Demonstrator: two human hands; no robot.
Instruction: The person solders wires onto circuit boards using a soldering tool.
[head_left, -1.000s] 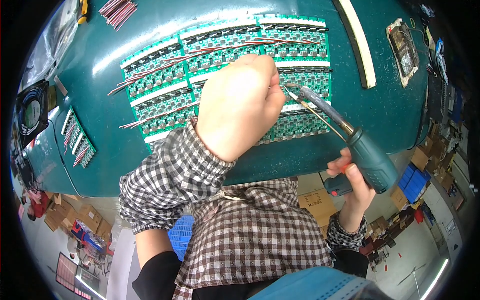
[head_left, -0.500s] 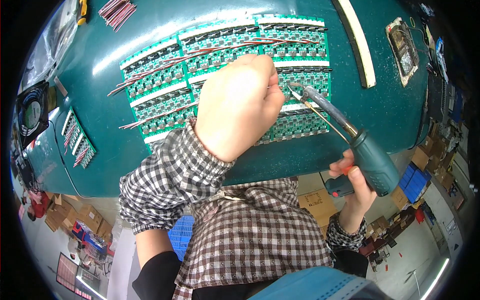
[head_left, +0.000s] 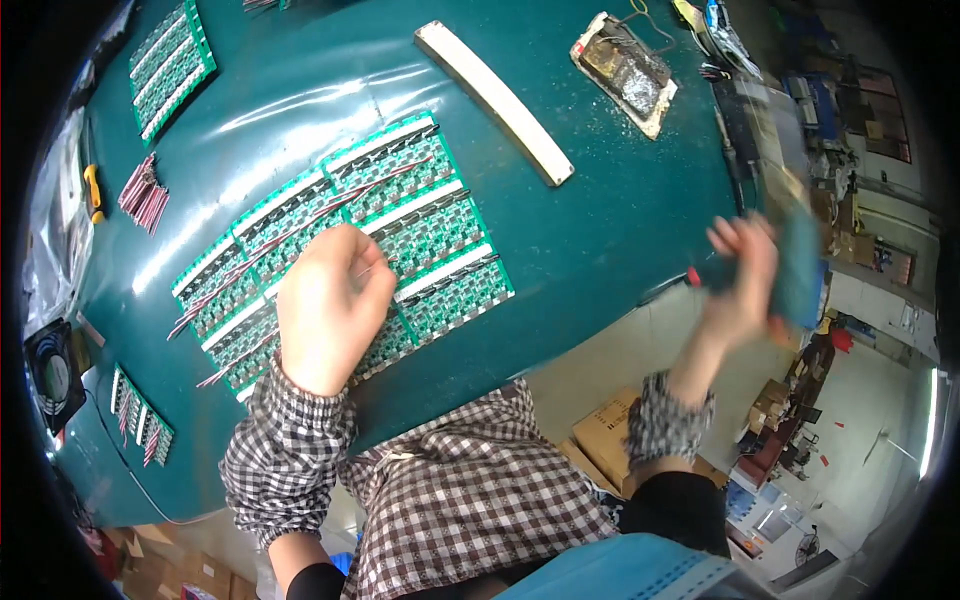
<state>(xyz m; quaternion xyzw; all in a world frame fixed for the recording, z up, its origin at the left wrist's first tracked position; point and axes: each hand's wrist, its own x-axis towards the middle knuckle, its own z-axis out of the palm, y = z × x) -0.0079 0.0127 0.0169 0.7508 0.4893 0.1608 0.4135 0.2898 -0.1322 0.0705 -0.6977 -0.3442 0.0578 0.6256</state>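
left hand fisted on green circuit boards (knuckles up).

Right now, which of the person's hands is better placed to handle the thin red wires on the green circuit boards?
Left. The left hand already rests on the green circuit boards, fingers at the thin red wires. The right hand is off the table's edge, blurred, gripping a teal-handled tool.

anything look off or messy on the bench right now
Nothing looks spilled or broken. The green circuit boards lie in a slanted block under the left hand; the right hand is off the table edge, its teal tool blurred.
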